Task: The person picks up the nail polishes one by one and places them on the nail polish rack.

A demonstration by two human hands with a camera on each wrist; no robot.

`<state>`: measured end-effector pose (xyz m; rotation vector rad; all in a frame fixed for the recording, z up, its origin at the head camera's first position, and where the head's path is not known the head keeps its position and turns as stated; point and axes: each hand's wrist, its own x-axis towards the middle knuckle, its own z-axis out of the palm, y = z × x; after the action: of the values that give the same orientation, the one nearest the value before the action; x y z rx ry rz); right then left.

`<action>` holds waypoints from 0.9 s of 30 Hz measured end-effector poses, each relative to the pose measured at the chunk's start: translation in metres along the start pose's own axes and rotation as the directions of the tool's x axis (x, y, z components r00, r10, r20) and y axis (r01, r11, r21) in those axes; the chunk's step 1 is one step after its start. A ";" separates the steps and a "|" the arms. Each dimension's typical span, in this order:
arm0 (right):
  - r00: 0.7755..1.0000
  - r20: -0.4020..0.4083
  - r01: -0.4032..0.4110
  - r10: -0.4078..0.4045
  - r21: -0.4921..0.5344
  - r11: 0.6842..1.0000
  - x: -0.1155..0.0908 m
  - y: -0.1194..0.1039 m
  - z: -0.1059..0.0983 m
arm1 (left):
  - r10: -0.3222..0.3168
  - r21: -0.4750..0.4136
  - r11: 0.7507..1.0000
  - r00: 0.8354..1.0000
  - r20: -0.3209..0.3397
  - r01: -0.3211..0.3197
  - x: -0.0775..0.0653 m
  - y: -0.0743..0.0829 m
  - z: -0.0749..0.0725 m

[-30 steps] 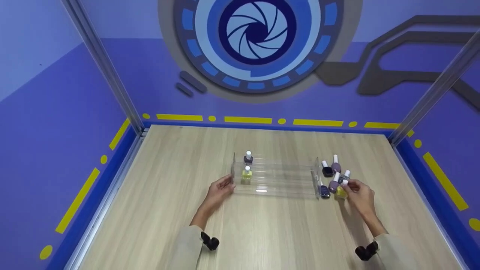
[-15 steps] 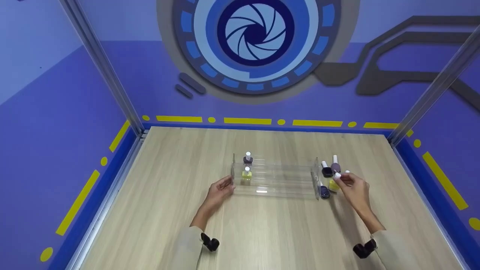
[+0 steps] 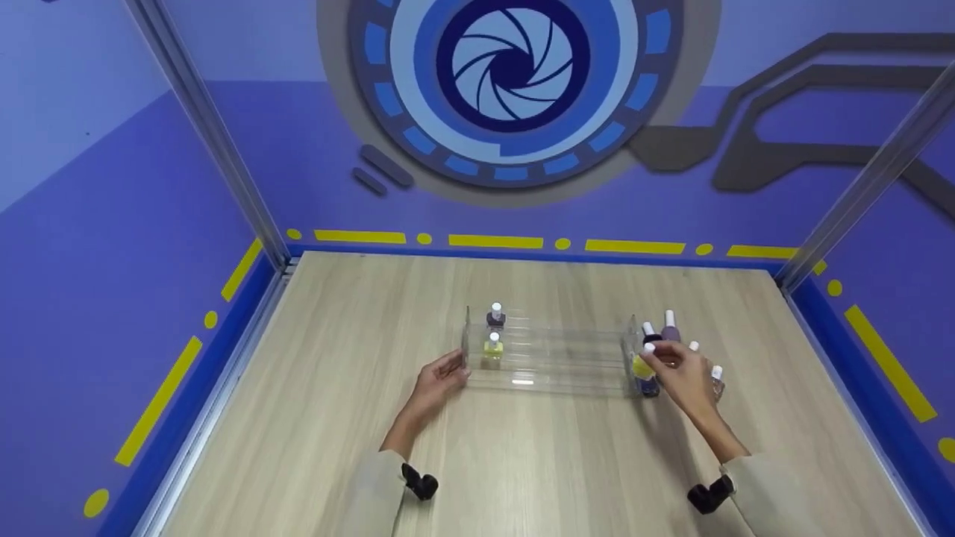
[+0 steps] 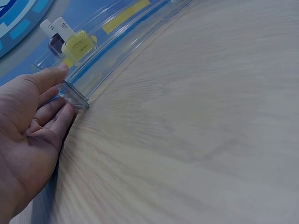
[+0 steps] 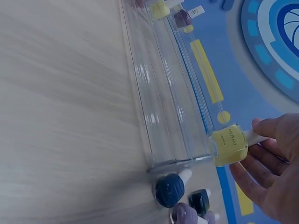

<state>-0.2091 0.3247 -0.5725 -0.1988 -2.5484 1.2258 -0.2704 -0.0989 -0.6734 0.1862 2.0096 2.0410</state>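
A clear acrylic tiered rack [image 3: 559,356] stands mid-table. At its left end my left hand [image 3: 439,382] holds the end panel, thumb and fingers about its edge. My right hand [image 3: 686,379] pinches a yellow nail polish bottle [image 5: 229,145] by its white cap, tilted, close to the rack's right end. On the rack's left side sit another yellow nail polish [image 3: 493,347] and, one tier behind, a dark purple nail polish [image 3: 495,321]. Both have white caps and are upright.
Several nail polish bottles lie right of the rack: a dark blue one [image 5: 169,190], a black one [image 5: 199,200], a mauve one [image 3: 670,330] and a pale one [image 3: 718,382], partly hidden by my right hand. Blue-purple walls [image 3: 104,246] enclose the wooden table [image 3: 522,462].
My right hand has lifted the yellow nail polish from the group and carried it left to the rack's right end. My left hand has stayed at the rack's left panel.
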 end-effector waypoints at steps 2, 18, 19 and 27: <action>1.000 0.006 0.010 -0.011 0.050 0.999 0.000 0.000 0.004 | 0.000 0.004 1.000 1.000 0.001 0.000 -0.001 -0.001 0.001; 0.997 0.059 0.043 -0.047 0.077 0.996 -0.003 -0.017 0.041 | -0.030 -0.038 0.999 1.000 0.009 0.031 -0.001 -0.001 0.000; 0.997 0.064 0.045 -0.050 0.077 0.996 -0.004 -0.017 0.043 | -0.031 -0.038 0.999 0.999 0.007 0.031 -0.001 -0.001 0.000; 0.991 0.124 0.032 -0.051 0.153 0.988 -0.004 -0.023 0.056 | -0.021 -0.025 0.999 1.000 -0.012 0.021 0.000 0.000 0.000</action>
<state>-0.2234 0.2682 -0.5885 -0.0342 -2.5368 1.4510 -0.2701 -0.0987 -0.6733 0.1478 1.9835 2.0582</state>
